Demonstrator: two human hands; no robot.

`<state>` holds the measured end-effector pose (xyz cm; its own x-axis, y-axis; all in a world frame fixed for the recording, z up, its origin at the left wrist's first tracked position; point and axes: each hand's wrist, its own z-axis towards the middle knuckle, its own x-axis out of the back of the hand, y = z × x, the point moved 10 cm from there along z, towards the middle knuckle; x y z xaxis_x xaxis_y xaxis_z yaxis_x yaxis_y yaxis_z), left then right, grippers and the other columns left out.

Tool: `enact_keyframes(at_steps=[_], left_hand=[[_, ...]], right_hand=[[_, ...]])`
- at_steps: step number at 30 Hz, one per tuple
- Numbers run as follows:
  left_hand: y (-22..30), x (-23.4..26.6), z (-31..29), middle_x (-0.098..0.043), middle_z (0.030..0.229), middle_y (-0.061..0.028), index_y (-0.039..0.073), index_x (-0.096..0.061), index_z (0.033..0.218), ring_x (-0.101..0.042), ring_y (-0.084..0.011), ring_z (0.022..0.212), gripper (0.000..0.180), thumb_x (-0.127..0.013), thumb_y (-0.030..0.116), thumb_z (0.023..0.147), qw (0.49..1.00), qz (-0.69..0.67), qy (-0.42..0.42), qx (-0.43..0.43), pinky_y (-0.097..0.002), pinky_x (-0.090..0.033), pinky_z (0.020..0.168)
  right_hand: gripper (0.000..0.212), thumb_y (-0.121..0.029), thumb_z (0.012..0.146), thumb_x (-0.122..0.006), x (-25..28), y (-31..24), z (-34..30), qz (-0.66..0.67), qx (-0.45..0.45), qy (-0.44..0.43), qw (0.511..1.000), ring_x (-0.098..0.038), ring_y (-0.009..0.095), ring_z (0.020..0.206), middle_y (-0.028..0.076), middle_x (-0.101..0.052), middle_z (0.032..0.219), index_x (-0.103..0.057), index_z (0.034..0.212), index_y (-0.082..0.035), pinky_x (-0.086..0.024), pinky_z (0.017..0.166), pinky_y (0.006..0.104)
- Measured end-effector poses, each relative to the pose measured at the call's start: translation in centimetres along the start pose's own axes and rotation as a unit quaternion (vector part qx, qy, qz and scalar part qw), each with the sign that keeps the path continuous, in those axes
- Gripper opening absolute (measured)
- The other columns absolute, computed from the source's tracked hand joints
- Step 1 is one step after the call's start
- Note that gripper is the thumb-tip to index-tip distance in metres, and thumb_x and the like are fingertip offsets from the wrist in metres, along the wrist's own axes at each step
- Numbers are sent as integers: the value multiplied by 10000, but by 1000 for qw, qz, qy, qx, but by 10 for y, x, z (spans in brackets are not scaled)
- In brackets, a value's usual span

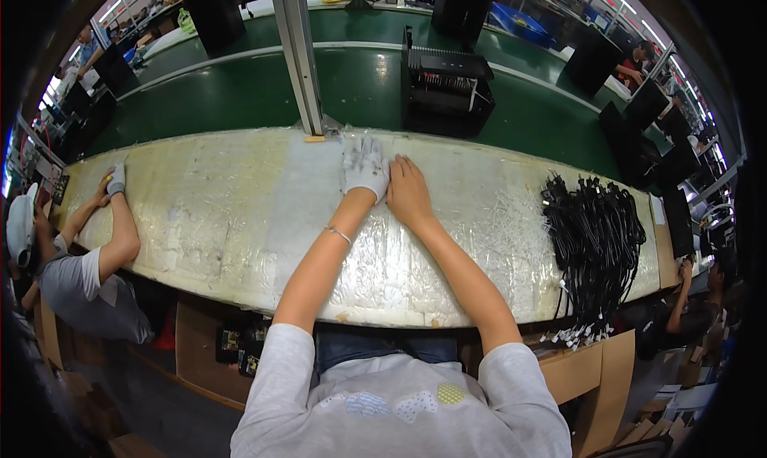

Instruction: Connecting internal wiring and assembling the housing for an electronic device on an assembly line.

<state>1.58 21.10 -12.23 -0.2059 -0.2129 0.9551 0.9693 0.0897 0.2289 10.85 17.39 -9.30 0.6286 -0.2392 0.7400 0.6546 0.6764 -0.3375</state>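
My left hand (pixel 366 169), in a pale grey glove, lies flat with its fingers stretched toward the far edge of the plastic-covered worktable (pixel 240 218). Right beside it is my bare right hand (pixel 409 193), its extended fingers resting on the same surface near the glove. Neither hand holds anything that I can see. To the right, a large bundle of black cables (pixel 595 242) lies across the table, with pale connectors hanging over the near edge. Small white strips, perhaps cable ties (pixel 515 222), are scattered between my right arm and the cables.
Beyond the table runs a green conveyor (pixel 343 83) carrying an opened black case (pixel 447 91). A metal post (pixel 297 55) rises at the table's far edge. Co-workers sit at left (pixel 88 274) and right (pixel 703 306). Cardboard boxes (pixel 209 350) stand below the near edge.
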Motion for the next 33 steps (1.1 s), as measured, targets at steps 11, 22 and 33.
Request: enact_keyframes(at_steps=[11,22,33], left_hand=[[-2,0,-9,-364,1490,-125,94,-441,1395,-265,-281,1415,491,-377,319,964,999,-28,-18,-41,-419,-202,1147],[-66,16,25,-523,1302,-157,-33,-487,1280,-512,-271,1195,429,-403,285,1005,603,-787,-123,43,-375,-383,1055],[-65,11,13,-507,1294,-197,-56,-458,1274,-500,-290,1185,438,-441,287,1003,527,-829,-144,123,-409,-400,1044]], right_hand=[[302,-78,832,-554,6,-1,-6,23,9,-11,1000,-460,441,1211,292,-522,1251,-539,1108,44,-355,1036,491],[263,-77,859,-539,1,1,9,33,43,-16,998,-485,452,1136,285,-526,1217,-545,1091,47,-394,973,497],[266,-94,862,-560,0,-14,-2,2,49,-33,998,-454,463,1177,295,-516,1239,-543,1091,40,-361,1015,505]])
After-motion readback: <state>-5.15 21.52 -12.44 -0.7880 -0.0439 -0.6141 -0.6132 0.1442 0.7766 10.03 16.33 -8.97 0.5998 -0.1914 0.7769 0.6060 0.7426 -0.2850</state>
